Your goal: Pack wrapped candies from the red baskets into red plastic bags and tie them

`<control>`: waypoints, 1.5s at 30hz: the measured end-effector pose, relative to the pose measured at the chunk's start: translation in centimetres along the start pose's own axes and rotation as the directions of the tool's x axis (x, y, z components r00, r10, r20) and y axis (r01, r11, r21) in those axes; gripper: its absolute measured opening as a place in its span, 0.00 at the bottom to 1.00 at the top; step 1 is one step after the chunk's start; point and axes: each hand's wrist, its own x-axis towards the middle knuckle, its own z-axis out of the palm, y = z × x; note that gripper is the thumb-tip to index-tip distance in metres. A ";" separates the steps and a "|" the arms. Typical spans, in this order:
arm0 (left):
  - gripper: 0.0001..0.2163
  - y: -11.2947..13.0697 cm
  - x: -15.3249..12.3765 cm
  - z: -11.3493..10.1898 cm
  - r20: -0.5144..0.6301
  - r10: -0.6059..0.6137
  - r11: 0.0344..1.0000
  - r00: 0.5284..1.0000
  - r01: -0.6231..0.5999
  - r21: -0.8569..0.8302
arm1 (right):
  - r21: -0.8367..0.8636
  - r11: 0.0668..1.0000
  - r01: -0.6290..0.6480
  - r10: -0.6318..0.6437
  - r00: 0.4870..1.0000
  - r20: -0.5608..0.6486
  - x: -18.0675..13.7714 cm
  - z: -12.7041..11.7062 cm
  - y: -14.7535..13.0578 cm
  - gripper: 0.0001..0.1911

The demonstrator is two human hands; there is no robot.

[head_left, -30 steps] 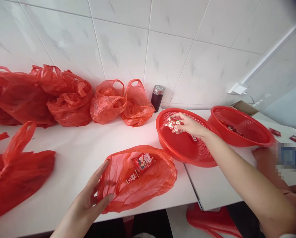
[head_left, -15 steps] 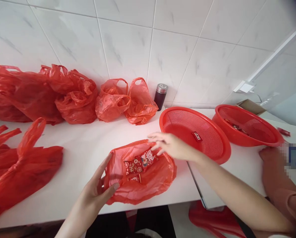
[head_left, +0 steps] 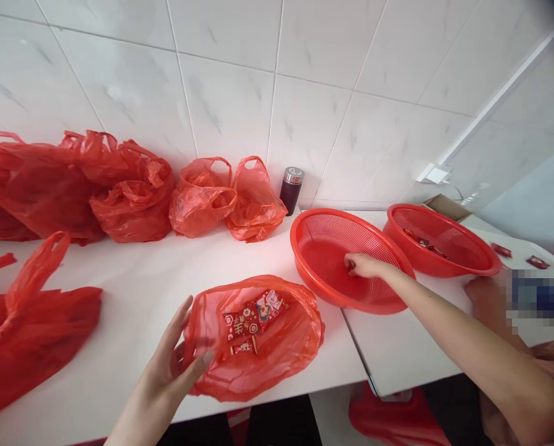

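1. Reaching into the nearer of two red baskets [head_left: 325,266], the right hand [head_left: 368,266] has its fingertips bent together on one small dark-red item [head_left: 351,264], mostly hidden by the fingers.
2. One left hand [head_left: 165,378] is at the left edge of one red plastic bag [head_left: 281,365], loosely curved, its thumb over the bag's mouth and well apart from the fingers.
3. Three red wrapped packets lie inside that bag, bunched together: one large with white flowers [head_left: 240,322], one with a printed figure [head_left: 271,305], one small [head_left: 243,347].
4. The second basket [head_left: 420,263] is just to the right of the first and holds a small heap of packets [head_left: 425,244], too small to count.
5. Along the wall stand two smaller red bags [head_left: 202,214] and one dark flask [head_left: 290,193]; farther left is a row of fuller red bags [head_left: 54,186], overlapping too much to count.
6. At least one knotted bag [head_left: 49,328] lies front left on the white surface [head_left: 147,272].
7. Two loose packets [head_left: 500,249] lie at far right, near another person's arm [head_left: 494,303].
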 end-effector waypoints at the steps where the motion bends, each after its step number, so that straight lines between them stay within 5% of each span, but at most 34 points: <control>1: 0.39 -0.1 0.1 -0.1 -0.017 0.004 1.000 1.000 -0.004 0.004 | 0.033 0.999 0.017 -0.017 1.000 0.009 0.0 0.0 -0.5 0.08; 6: 0.39 -0.4 0.3 -0.4 -0.071 0.020 1.000 0.997 -0.019 0.022 | 0.296 0.941 0.164 -0.158 0.986 -0.044 -2.2 -1.2 -5.0 0.06; 11: 0.37 -0.1 0.5 -0.6 -0.061 0.022 1.000 0.998 -0.021 0.024 | 0.708 0.614 0.349 -0.438 0.897 -0.063 -7.7 -1.3 -11.2 0.14; 13: 0.37 -0.1 0.5 -0.5 -0.061 0.026 0.999 0.998 -0.025 0.027 | 0.752 0.569 0.334 -0.487 0.873 -0.020 -9.5 -0.6 -13.3 0.15; 18: 0.36 -0.7 0.6 -0.4 -0.049 0.034 0.999 0.998 -0.036 -0.028 | 0.697 0.646 0.313 -0.529 0.841 0.113 -11.3 4.7 -17.2 0.10; 21: 0.37 -1.2 0.7 -0.8 -0.010 0.021 0.999 1.000 -0.021 -0.027 | 0.450 0.754 0.478 -0.509 0.859 -0.059 -11.2 9.6 -18.8 0.06; 24: 0.35 -1.3 0.8 -1.0 0.005 0.046 0.999 0.999 -0.046 -0.028 | 0.231 0.755 0.614 -0.574 0.789 -0.219 -10.9 12.8 -19.2 0.18; 27: 0.33 -1.2 0.9 -1.2 -0.039 0.074 0.996 0.996 -0.076 -0.037 | 0.153 0.740 0.655 -0.599 0.746 -0.292 -11.0 13.0 -18.0 0.18; 34: 0.34 -2.2 1.0 -2.4 -0.091 -0.013 1.000 0.996 0.014 0.006 | -0.194 0.848 0.494 -0.506 0.643 -0.575 -13.8 12.8 -13.3 0.14; 41: 0.15 -2.3 0.6 -2.7 0.006 -0.029 0.999 1.000 0.029 -0.033 | 0.052 0.898 0.437 -0.301 0.696 -0.652 -12.5 17.9 -12.0 0.24; 45: 0.13 0.1 1.9 -3.7 -0.125 0.052 0.978 0.991 -0.076 -0.195 | 0.242 0.834 0.496 -0.238 0.719 -0.653 -11.6 15.6 -14.6 0.19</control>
